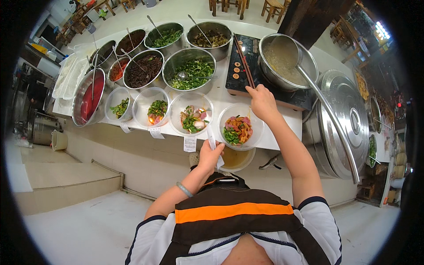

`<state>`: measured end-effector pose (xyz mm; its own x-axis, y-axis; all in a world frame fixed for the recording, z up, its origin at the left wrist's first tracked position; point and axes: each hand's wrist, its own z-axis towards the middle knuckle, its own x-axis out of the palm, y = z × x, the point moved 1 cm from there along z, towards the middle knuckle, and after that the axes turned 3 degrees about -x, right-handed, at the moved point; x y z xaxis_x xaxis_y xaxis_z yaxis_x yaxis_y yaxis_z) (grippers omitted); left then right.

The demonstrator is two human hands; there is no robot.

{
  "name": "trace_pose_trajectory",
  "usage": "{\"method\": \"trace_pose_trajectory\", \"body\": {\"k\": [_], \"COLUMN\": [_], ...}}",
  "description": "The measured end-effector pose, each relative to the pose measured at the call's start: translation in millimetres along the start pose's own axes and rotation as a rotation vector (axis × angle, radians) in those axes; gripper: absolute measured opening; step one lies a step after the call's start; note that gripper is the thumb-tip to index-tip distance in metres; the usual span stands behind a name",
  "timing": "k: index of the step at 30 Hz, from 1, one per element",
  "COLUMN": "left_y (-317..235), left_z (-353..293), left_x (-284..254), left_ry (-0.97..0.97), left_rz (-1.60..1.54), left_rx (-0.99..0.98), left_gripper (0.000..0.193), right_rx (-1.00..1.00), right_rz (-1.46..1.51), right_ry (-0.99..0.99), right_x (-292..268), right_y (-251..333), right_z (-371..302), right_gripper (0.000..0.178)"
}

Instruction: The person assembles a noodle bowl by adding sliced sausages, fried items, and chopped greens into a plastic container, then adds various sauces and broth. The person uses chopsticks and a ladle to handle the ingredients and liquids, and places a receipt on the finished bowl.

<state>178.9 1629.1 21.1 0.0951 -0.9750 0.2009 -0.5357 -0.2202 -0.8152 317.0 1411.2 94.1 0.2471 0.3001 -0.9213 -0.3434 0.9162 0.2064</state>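
1. Nearest the camera, a white garment with a dark brown and orange striped apron point(229, 212) is seen, with both forearms reaching away from it toward the white counter point(282, 132).
2. The left hand point(211, 155) is raised at the near edge of the counter, with its fingers closed on a narrow white paper slip point(212, 140) that hangs from the counter edge beside a clear plastic bowl of mixed vegetables and sliced meat point(238, 128). A grey-green band point(184, 190) is worn on the left wrist.
3. The right hand point(261, 102) is held over the far right rim of that bowl, fingers pinched around a pair of long brown chopsticks point(244, 64), which lie across a black induction cooker point(247, 66).
4. On the cooker, to the right, a steel pot of pale broth point(287, 62) is seen, with a long-handled steel ladle point(327, 115) resting in it.
5. Left of the held bowl, three more clear plastic bowls of greens and toppings point(191, 117) are lined along the near edge, each with a paper slip below.
6. Farther back, round steel bowls of chopped greens and dark condiments point(189, 68) are set in rows.
7. At far right, a large steel lid point(349, 119) is noted.
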Motion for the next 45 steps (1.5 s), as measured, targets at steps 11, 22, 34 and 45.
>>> {"method": "trace_pose_trajectory", "body": {"k": [11, 22, 34, 45], "left_y": [-47, -61, -77, -103], "left_z": [24, 42, 35, 31], "left_x": [-49, -61, -61, -108], "left_ry": [0.45, 0.676, 0.835, 0.805], "left_rz": [0.226, 0.33, 0.273, 0.082], "left_rx": [0.059, -0.074, -0.181, -0.213], "left_gripper": [0.021, 0.027, 0.039, 0.043], "right_rx": [0.187, 0.261, 0.256, 0.433], "right_rz": [-0.181, -0.201, -0.175, -0.295], "right_ry": [0.129, 0.076, 0.081, 0.179], "right_x": [45, 54, 47, 88], "right_y": [6, 2, -3, -36], "right_z": [70, 101, 96, 179], "right_gripper": [0.041, 0.04, 0.036, 0.029]}}
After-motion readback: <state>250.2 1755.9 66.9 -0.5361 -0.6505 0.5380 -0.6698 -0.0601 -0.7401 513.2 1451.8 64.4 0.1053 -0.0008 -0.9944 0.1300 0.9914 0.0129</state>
